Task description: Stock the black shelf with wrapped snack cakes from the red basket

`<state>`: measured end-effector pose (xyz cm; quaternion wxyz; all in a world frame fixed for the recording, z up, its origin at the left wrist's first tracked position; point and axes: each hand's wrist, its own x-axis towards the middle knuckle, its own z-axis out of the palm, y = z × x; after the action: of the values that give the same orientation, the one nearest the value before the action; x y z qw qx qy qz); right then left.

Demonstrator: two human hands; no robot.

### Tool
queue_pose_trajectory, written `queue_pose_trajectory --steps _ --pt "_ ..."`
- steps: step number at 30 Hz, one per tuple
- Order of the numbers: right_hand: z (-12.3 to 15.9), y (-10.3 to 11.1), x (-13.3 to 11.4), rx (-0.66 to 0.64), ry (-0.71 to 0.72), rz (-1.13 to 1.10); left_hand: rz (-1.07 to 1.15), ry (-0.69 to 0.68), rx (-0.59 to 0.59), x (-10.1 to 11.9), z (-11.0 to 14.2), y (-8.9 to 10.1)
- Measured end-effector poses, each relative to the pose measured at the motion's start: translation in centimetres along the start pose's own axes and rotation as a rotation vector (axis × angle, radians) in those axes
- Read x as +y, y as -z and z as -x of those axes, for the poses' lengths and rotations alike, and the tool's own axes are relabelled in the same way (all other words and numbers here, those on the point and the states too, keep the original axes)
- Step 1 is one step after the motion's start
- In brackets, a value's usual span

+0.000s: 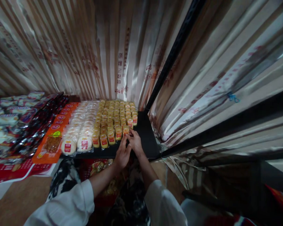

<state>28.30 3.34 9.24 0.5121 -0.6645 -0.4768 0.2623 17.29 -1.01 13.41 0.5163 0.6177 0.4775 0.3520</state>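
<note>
Rows of small yellow packaged snack cakes [111, 137] with red labels stand on a black shelf [143, 141]. At the front right of these rows, one snack cake [125, 130] is between the fingertips of both my hands. My left hand [123, 153] reaches it from the front, fingers together. From the right side, my right hand [135, 143] pinches at its edge. My fingers partly cover the lower part of this cake. Left of the yellow rows lie two rows of round white wrapped cakes [85, 143] with red labels.
An orange snack pack [53, 142], dark shiny packets [39, 125] and white packets [8, 119] fill the shelf's left. A black upright post [169, 62] rises at the back corner. Printed plastic sheeting [108, 53] hangs behind. Below the shelf are red and gold packages [101, 169].
</note>
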Motion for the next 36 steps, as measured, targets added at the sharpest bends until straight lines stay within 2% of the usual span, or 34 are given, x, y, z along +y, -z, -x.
queue_pose_trajectory --steps 5,10,16,21,27,32,36 --pt "-0.5 -1.1 0.5 0.024 -0.014 -0.055 0.053 -0.031 -0.003 -0.8 -0.3 0.0" --pt "0.3 -1.2 -0.4 0.076 -0.009 -0.159 0.146 -0.022 -0.001 -2.0 -0.4 -0.3" --pt "0.6 -1.3 -1.3 0.052 -0.009 -0.093 0.232 -0.010 0.006 -2.6 -0.2 -0.2" --pt "0.5 -1.5 -0.9 0.043 0.049 -0.098 0.194 0.013 0.015 -2.9 -0.3 -0.2" --pt "0.9 -1.3 -0.8 0.064 0.055 -0.067 0.121 -0.050 0.015 -2.5 0.1 0.1" --pt "2.1 -1.0 -2.0 0.159 0.055 -0.028 0.031 -0.090 0.099 -2.0 2.7 1.3" --pt "5.5 -1.0 -3.8 0.234 0.002 -0.073 -0.097 -0.041 0.026 -3.1 6.5 3.5"
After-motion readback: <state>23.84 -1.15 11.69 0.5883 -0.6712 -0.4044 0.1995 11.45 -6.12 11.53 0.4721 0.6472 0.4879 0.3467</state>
